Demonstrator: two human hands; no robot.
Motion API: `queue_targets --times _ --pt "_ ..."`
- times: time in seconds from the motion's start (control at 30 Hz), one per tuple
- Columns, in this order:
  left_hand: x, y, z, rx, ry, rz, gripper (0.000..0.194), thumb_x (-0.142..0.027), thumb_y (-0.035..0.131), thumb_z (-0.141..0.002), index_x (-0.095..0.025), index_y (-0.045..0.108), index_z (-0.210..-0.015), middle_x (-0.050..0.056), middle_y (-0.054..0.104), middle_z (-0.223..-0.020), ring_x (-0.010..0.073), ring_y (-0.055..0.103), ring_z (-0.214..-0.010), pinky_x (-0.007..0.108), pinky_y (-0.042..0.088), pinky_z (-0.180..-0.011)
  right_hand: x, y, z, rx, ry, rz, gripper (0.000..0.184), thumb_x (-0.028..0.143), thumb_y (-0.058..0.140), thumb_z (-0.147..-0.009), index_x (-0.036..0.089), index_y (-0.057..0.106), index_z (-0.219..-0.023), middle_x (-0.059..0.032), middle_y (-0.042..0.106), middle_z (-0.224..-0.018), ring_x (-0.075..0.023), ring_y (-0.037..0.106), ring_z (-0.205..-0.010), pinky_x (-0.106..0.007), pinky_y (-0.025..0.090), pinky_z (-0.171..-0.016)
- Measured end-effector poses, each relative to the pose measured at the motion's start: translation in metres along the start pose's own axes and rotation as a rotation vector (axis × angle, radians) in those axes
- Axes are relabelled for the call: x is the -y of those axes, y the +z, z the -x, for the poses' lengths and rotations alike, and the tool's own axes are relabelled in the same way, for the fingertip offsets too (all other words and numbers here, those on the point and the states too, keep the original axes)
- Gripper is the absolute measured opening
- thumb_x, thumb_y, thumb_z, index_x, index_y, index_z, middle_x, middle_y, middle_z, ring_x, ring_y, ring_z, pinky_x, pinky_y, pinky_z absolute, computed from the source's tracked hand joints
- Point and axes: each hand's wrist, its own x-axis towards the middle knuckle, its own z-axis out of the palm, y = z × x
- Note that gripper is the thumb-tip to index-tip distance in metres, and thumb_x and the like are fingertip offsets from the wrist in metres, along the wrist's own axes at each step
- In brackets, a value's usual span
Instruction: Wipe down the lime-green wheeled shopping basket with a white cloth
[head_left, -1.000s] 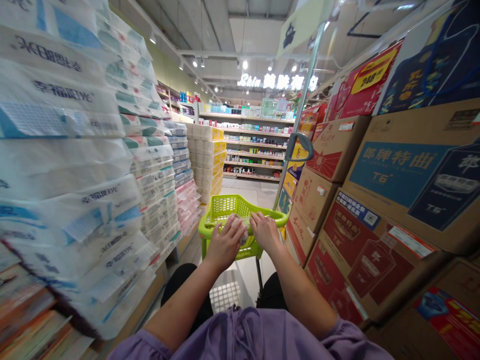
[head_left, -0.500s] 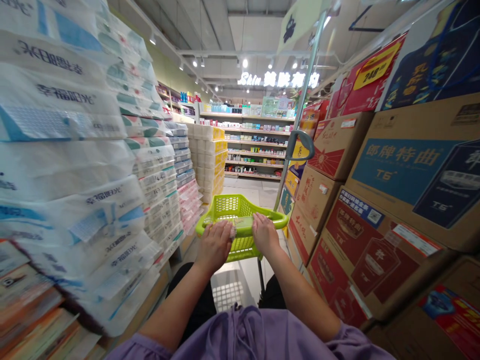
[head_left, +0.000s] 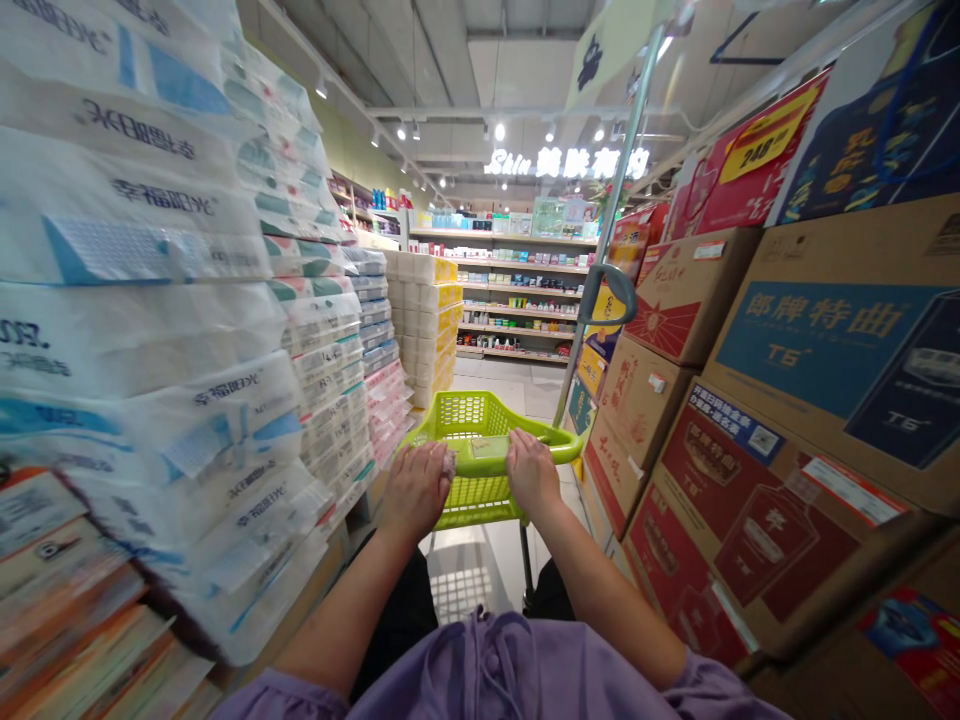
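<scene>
A lime-green shopping cart (head_left: 489, 512) stands in front of me in the aisle, its handle bar running across between my hands. My left hand (head_left: 418, 482) is closed over the left part of the bar, with a small whitish crumpled thing (head_left: 448, 463) beside its fingers. On the right part of the bar, my right hand (head_left: 532, 468) is wrapped round it, fingers bent over the top. A pale label (head_left: 489, 448) shows on the bar between them. The visible part of the basket shows only its green mesh.
White tissue packs (head_left: 150, 330) are piled high on my left, with stacked paper rolls (head_left: 421, 325) farther along. Cardboard cartons (head_left: 810, 340) line the right side, near a metal pole (head_left: 611, 215) with a grey handle (head_left: 606, 296). Goods shelves (head_left: 517, 290) cross the far end.
The view has turned slightly left, so the stacks and cartons sit a little farther right. My left hand has slid a little left along the bar; the right keeps its grip.
</scene>
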Motion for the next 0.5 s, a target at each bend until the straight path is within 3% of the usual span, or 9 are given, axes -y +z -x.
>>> queue_targets --times 0.17,0.33,0.5 --pt "0.0032 -0.0010 0.0049 0.015 0.109 0.015 0.044 -0.018 0.048 -0.083 -0.015 0.051 -0.127 0.014 0.056 -0.131 0.0283 0.047 -0.126 0.046 0.034 -0.110 -0.0008 0.0027 0.0013 0.008 -0.015 0.011 0.040 0.021 0.034 -0.097 0.008 0.061 -0.124 -0.0148 0.058 -0.132 -0.0230 0.051 -0.125 -0.038 0.033 -0.109" --pt "0.0082 -0.0013 0.0089 -0.051 -0.017 -0.001 0.040 -0.024 0.046 -0.088 -0.015 0.051 -0.126 0.015 0.060 -0.124 0.0283 0.052 -0.119 0.049 0.036 -0.107 -0.0018 0.0068 0.0028 -0.015 -0.037 0.024 0.041 0.022 0.034 -0.098 0.008 0.061 -0.125 -0.0146 0.058 -0.132 -0.0225 0.050 -0.125 -0.037 0.033 -0.109" --pt "0.0041 -0.0014 0.0075 -0.057 0.118 0.019 0.036 -0.023 0.046 -0.089 -0.017 0.053 -0.124 0.014 0.057 -0.130 0.0271 0.048 -0.125 0.047 0.035 -0.109 -0.0029 0.0102 0.0048 -0.051 -0.046 0.031 0.042 0.022 0.032 -0.098 0.008 0.061 -0.124 -0.0144 0.059 -0.130 -0.0227 0.050 -0.124 -0.038 0.033 -0.108"
